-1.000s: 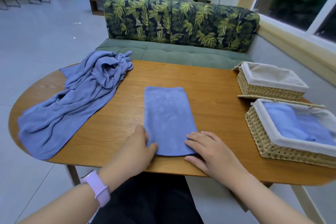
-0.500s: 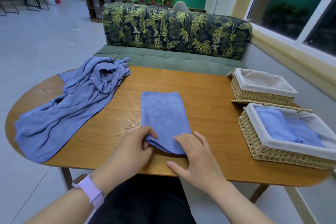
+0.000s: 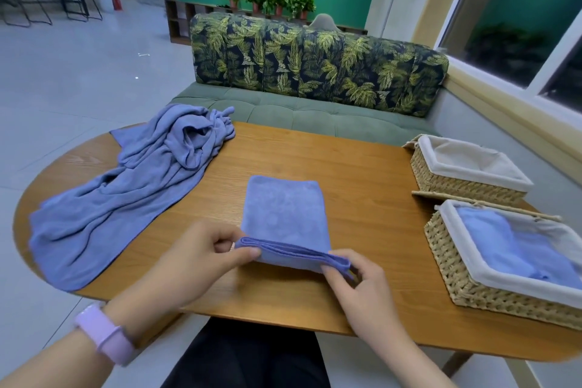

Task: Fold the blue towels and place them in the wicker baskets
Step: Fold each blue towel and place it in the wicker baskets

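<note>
The table (image 3: 362,167) is showing bare wood beyond the towel (image 3: 285,214) as far as its far edge by the sofa (image 3: 315,72), and a bare strip is running between the towel and the two baskets on the right; the near edge is lying just under both wrists. The near basket (image 3: 456,277) is sitting at the right end of the table, close to its near edge, with blue cloth (image 3: 516,246) lying inside its white liner, and the far basket (image 3: 456,179) is standing just behind it, showing only its liner. The towel is lying mid-table as a narrow folded rectangle, its far part flat on the wood and its near end lifting off it, the stacked layers showing along that edge. The left hand (image 3: 201,261) is pinching the near left corner between thumb and fingers, a lilac band (image 3: 105,332) sitting on its wrist. The right hand (image 3: 359,280) is pinching the near right corner the same way. A crumpled pile (image 3: 132,192) of blue cloth is sprawling over the table's left end, well apart from the towel, one end lying right at the rim
</note>
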A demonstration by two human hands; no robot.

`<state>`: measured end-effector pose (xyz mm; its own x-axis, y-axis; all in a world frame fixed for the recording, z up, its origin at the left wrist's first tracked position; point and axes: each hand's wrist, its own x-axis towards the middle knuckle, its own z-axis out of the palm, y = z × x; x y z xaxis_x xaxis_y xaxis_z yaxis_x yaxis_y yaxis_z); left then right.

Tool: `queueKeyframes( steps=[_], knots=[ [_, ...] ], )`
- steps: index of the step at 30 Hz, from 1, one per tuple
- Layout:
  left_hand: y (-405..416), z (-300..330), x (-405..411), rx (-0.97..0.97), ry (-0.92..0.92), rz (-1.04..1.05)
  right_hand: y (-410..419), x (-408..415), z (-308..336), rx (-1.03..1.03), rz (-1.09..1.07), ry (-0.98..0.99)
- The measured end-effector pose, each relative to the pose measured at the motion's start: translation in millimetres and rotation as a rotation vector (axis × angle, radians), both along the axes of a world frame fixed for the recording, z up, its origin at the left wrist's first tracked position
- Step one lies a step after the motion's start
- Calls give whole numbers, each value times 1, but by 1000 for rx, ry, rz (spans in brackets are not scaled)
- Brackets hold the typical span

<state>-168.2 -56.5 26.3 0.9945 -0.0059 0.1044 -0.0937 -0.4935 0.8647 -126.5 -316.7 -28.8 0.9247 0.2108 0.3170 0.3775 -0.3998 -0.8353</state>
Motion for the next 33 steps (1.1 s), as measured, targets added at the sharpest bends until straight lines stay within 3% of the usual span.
queueKeyframes(
  steps=[7, 11, 15, 25, 31, 33],
  knots=[
    [22, -2, 27, -138, 71, 136, 21, 28, 15, 145, 65, 56],
    [18, -1, 60, -173, 57, 183, 32, 65, 13, 242, -16, 119],
    [12, -13, 115, -192, 26, 298, 44, 113, 4, 141, -174, 161],
    [24, -55, 217, 284, 28, 444, 55, 190, -8, -262, -395, 110],
    [27, -47, 216, 372, 112, 414, 54, 192, 2, -436, -420, 149],
    [23, -40, 212, 535, -57, 431, 58, 185, 17, -495, -427, 31]
  ],
)
